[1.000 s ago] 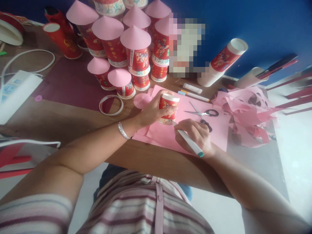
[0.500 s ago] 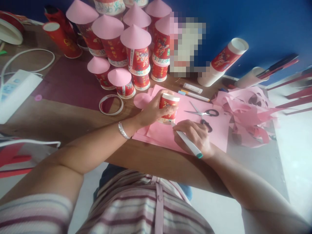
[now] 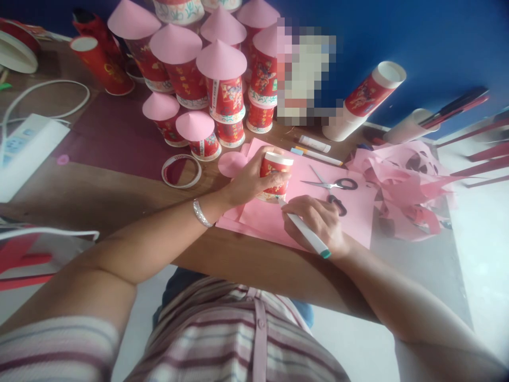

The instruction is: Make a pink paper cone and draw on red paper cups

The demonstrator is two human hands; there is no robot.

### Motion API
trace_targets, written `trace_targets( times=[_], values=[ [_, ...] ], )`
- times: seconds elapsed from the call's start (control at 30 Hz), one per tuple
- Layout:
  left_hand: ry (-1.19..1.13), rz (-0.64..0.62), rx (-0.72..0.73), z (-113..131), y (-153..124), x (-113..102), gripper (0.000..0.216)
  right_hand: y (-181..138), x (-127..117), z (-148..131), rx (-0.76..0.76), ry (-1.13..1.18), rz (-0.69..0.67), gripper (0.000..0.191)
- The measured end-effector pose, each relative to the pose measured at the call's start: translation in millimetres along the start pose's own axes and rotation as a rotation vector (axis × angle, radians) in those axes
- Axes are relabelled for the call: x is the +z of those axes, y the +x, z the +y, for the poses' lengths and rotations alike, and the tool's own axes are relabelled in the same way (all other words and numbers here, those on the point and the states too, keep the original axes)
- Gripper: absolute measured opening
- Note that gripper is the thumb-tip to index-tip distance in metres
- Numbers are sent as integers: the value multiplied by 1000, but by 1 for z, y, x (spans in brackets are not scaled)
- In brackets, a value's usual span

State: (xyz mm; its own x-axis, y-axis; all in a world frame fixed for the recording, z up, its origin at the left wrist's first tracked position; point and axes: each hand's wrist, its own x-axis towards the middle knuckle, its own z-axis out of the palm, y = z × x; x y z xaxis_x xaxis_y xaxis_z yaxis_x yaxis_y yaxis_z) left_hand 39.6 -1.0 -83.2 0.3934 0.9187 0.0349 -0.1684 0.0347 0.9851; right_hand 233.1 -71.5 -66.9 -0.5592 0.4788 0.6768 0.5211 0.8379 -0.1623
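Note:
My left hand (image 3: 247, 179) is wrapped round a small red printed paper cup (image 3: 275, 175) that stands upside down on a pink paper sheet (image 3: 302, 212). My right hand (image 3: 320, 220) grips a white pen with a green end (image 3: 304, 229). The pen's tip touches the sheet at the cup's lower rim. A silver bracelet (image 3: 200, 213) is on my left wrist. A cut pink paper circle (image 3: 231, 163) lies just left of the cup.
Behind stand several red cups topped with pink paper cones (image 3: 221, 79). A tape roll (image 3: 181, 171) lies to the left, scissors (image 3: 332, 184) and markers (image 3: 316, 151) to the right, pink paper scraps (image 3: 401, 183) beyond. A white power strip (image 3: 24, 151) sits far left.
My right hand has slid the pen tip slightly left along the cup's rim. The left hand and cup have stayed put.

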Motion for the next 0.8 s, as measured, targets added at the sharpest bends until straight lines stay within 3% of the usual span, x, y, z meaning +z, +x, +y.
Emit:
trace_targets(
  times=[0.8],
  values=[
    [-2, 6, -29, 2, -1, 1, 52, 3, -2, -7, 72, 78, -22, 19]
  ],
)
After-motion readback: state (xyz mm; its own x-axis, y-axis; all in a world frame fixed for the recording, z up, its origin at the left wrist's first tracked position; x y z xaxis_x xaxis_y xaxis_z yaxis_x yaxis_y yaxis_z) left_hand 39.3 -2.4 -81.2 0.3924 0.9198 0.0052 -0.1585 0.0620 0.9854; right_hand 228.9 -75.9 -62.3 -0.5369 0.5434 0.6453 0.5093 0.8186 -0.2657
